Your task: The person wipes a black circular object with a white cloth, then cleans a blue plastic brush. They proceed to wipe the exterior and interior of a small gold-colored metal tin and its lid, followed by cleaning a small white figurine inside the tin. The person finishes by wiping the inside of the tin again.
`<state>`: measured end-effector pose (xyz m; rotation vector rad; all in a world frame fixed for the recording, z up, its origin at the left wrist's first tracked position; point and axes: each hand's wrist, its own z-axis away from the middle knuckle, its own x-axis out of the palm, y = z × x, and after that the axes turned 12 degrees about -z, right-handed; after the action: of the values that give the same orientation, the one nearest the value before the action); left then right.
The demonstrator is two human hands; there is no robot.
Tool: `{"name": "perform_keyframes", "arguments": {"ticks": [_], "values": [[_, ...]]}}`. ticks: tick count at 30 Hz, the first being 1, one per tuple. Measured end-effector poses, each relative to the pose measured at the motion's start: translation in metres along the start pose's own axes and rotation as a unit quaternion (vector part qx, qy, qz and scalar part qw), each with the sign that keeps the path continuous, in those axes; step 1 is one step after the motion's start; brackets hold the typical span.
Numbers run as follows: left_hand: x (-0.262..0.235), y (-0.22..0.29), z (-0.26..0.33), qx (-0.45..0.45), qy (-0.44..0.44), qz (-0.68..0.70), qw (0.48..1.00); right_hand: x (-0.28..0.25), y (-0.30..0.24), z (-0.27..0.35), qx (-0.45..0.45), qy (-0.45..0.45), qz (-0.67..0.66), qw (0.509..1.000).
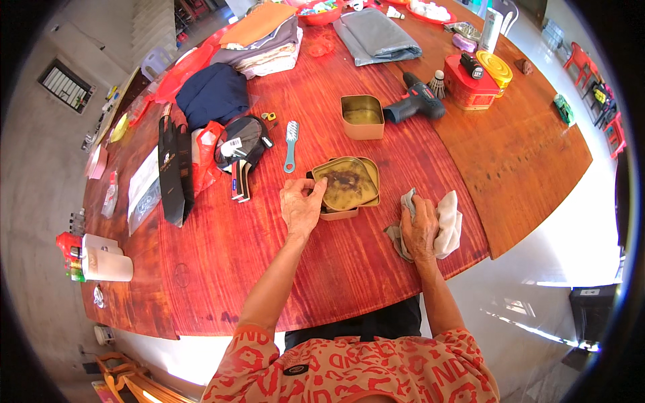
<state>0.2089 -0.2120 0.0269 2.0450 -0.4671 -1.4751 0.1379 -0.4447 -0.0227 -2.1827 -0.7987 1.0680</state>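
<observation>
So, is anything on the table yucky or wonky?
Yes: the tan lid at the left hand has dark blotches across its middle, like a stain. It also looks askew, with its corners turned out of line with the tan piece underneath.

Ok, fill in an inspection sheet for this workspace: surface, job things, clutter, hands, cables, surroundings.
Surface: reddish wooden table, dark marks near its front edge.
Job things: stained lid over a box; uncovered tin behind it; grey cloth; pale cloth.
Clutter: drill, brush, folded clothes, red container.
Hands: left hand touching the lid's edge; right hand on the grey cloth.
Cables: nothing seen on the table.
Surroundings: red chairs, barred window.
</observation>
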Motion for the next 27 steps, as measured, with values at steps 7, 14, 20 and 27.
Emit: {"name": "perform_keyframes", "arguments": {"ticks": [7, 14, 20, 27], "values": [[-0.026, 0.011, 0.018, -0.001, 0.028, 0.279, 0.960, -0.005, -0.014, -0.008, 0.152, 0.074, -0.213, 0.962], [-0.025, 0.010, 0.068, -0.094, 0.015, 0.468, 0.878, -0.011, -0.095, -0.016, 0.143, -0.027, -0.445, 0.884], [-0.033, 0.022, 0.089, -0.151, 0.005, 0.593, 0.791, -0.013, -0.129, 0.005, -0.038, -0.074, -0.380, 0.921], [-0.050, 0.015, 0.097, -0.196, -0.086, 0.643, 0.735, -0.028, -0.141, 0.038, -0.097, -0.108, -0.418, 0.897]]}}
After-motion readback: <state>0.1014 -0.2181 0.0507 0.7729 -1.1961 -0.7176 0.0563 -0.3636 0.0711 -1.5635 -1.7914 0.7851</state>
